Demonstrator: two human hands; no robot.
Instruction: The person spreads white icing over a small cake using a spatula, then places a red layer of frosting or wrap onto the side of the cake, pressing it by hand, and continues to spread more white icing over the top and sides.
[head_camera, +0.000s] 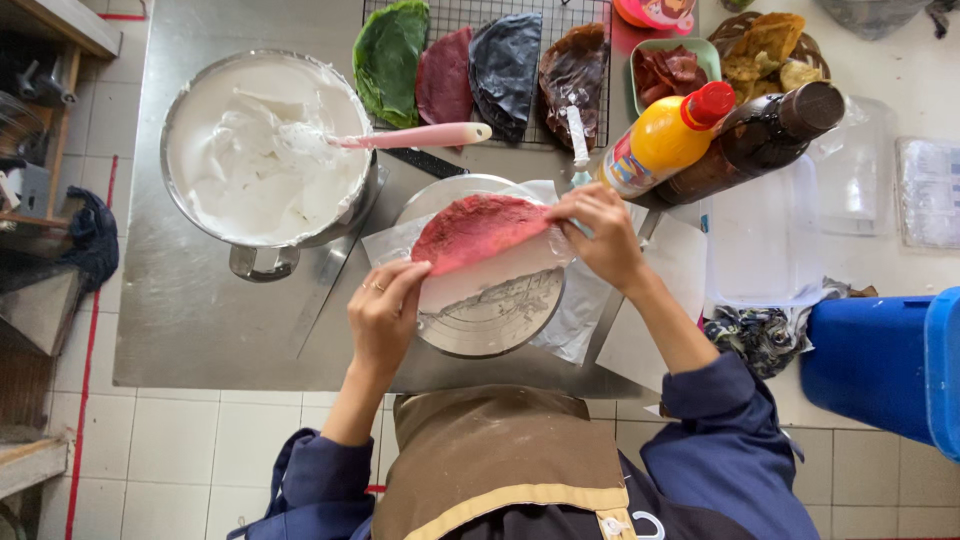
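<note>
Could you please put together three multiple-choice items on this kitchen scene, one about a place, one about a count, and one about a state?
1. Where does the pink spatula rest?
A. In the bowl of white cream
B. On the floor
C. In the blue bin

2. How many folded crepes lie on the wire rack?
A. Two
B. Four
C. Seven

3. In what state is the red crepe at the turntable?
A. Rolled into a tube
B. Torn into pieces
C. Folded over, held at both ends

Answers:
1 A, its head sits in the cream.
2 B, green, dark red, black and brown ones lie side by side.
3 C, the left hand and right hand pinch its two ends.
</note>
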